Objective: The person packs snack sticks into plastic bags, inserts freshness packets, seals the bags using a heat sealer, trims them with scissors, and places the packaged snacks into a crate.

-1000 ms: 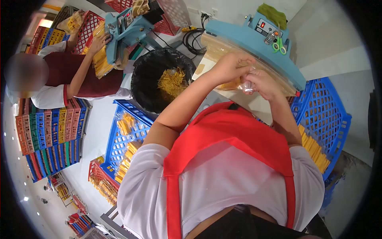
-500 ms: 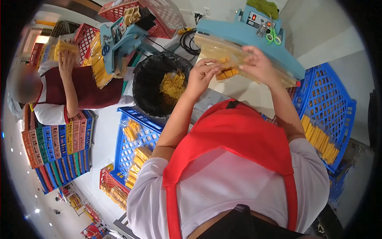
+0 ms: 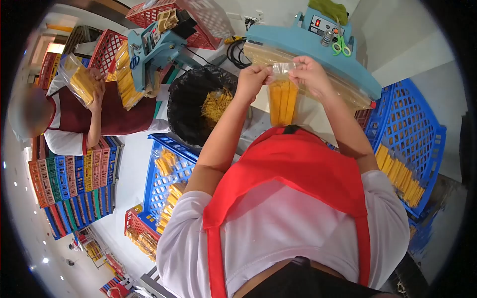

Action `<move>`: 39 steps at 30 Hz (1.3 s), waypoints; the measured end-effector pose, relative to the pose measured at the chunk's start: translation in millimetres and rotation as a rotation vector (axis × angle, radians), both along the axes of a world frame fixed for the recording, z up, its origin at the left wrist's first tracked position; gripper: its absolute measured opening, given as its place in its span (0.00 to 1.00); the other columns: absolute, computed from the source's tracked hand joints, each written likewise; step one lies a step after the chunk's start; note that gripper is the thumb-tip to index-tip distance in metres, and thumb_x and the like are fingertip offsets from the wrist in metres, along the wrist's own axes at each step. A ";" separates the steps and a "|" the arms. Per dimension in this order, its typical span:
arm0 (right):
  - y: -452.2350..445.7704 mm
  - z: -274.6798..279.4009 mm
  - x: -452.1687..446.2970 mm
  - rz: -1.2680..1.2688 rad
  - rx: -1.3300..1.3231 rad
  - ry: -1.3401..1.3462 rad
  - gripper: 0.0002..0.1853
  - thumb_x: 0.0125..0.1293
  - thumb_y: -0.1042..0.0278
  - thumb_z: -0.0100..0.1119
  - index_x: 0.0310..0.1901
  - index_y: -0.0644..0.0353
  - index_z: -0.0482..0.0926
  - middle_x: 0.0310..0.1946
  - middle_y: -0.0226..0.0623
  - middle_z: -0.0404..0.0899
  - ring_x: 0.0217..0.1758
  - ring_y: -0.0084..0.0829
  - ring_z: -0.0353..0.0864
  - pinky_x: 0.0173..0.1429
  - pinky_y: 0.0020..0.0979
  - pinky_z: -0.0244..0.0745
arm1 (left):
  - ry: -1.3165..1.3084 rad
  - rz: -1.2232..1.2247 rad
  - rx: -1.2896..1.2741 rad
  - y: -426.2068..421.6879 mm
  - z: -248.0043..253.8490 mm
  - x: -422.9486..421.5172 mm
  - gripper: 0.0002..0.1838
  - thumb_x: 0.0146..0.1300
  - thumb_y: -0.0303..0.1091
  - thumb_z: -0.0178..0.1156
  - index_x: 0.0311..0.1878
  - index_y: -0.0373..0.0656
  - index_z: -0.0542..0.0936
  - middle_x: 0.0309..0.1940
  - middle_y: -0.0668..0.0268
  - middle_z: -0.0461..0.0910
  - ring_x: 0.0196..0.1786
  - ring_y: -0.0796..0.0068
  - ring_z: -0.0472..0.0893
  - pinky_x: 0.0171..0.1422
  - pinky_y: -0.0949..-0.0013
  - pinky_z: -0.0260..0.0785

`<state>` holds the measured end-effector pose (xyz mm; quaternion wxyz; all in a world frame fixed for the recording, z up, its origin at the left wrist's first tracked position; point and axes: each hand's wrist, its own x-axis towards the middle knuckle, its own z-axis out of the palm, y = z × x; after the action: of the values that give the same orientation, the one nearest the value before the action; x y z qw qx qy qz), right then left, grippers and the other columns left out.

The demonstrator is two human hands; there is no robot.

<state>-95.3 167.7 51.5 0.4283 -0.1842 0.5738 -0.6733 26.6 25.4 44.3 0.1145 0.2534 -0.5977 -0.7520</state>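
A clear plastic bag of yellow sticks hangs upright between my hands, in front of the blue sealing machine. My left hand pinches the left corner of the bag's top. The right corner is pinched by my right hand. The upper part of the bag is empty film, and the sticks stand side by side below it. Behind the bag is a pale work board. Green-handled scissors and a green cloth rest on the machine.
A black-lined bin with yellow scraps is at the left. Blue crates with bagged sticks stand on both sides. A co-worker holds a bag beside another sealer. Stacked coloured crates are at far left.
The bag was bunched and lying sideways between my hands; now it hangs upright, held at both top corners. The co-worker's held bag has tilted and come lower.
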 end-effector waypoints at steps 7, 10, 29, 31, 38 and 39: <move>-0.9 -18.7 5.2 -0.051 0.004 0.052 0.21 0.50 0.77 0.59 0.46 0.66 0.66 0.28 0.35 0.74 0.30 0.21 0.73 0.34 0.20 0.66 | 0.335 -0.056 -0.044 -6.2 -17.4 6.3 0.06 0.53 0.22 0.57 0.33 0.40 0.72 0.27 0.70 0.72 0.32 0.84 0.70 0.38 0.81 0.63; -12.5 -21.9 13.5 -0.032 -0.049 0.057 0.21 0.51 0.76 0.58 0.47 0.66 0.67 0.29 0.34 0.75 0.32 0.20 0.73 0.37 0.19 0.65 | 0.135 -0.254 -0.168 -11.7 -6.4 23.9 0.07 0.54 0.23 0.55 0.37 0.39 0.78 0.31 0.70 0.77 0.36 0.83 0.73 0.42 0.79 0.64; -53.6 -42.4 17.6 0.486 0.214 0.201 0.12 0.52 0.62 0.60 0.34 0.60 0.77 0.29 0.30 0.76 0.34 0.20 0.72 0.44 0.22 0.62 | -0.010 -0.098 -0.078 -29.4 -20.8 48.8 0.13 0.52 0.28 0.58 0.41 0.33 0.77 0.34 0.65 0.79 0.35 0.80 0.75 0.43 0.78 0.66; -57.3 -47.7 19.3 0.488 0.196 0.201 0.11 0.52 0.62 0.60 0.33 0.60 0.77 0.29 0.29 0.76 0.34 0.20 0.72 0.44 0.22 0.62 | -0.024 -0.086 -0.122 -26.3 -23.6 52.3 0.13 0.51 0.27 0.59 0.41 0.33 0.77 0.32 0.65 0.79 0.34 0.81 0.75 0.41 0.78 0.67; -56.9 -40.8 26.6 0.525 0.140 0.155 0.11 0.52 0.62 0.60 0.30 0.61 0.77 0.27 0.28 0.75 0.30 0.19 0.70 0.37 0.20 0.63 | -0.015 -0.046 -0.221 -22.7 -23.6 59.3 0.14 0.52 0.26 0.59 0.43 0.34 0.77 0.34 0.66 0.78 0.37 0.82 0.74 0.43 0.79 0.66; -55.8 -42.0 24.6 0.526 0.141 0.158 0.11 0.52 0.62 0.60 0.30 0.61 0.77 0.27 0.28 0.75 0.30 0.19 0.70 0.37 0.20 0.63 | -0.028 -0.071 -0.281 -22.0 -21.1 59.8 0.14 0.52 0.26 0.58 0.44 0.34 0.76 0.35 0.66 0.78 0.37 0.82 0.74 0.43 0.79 0.66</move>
<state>-70.7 112.0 9.5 0.5541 -0.3483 0.5834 -0.4810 86.3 3.4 23.2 0.1138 0.2237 -0.7071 -0.6611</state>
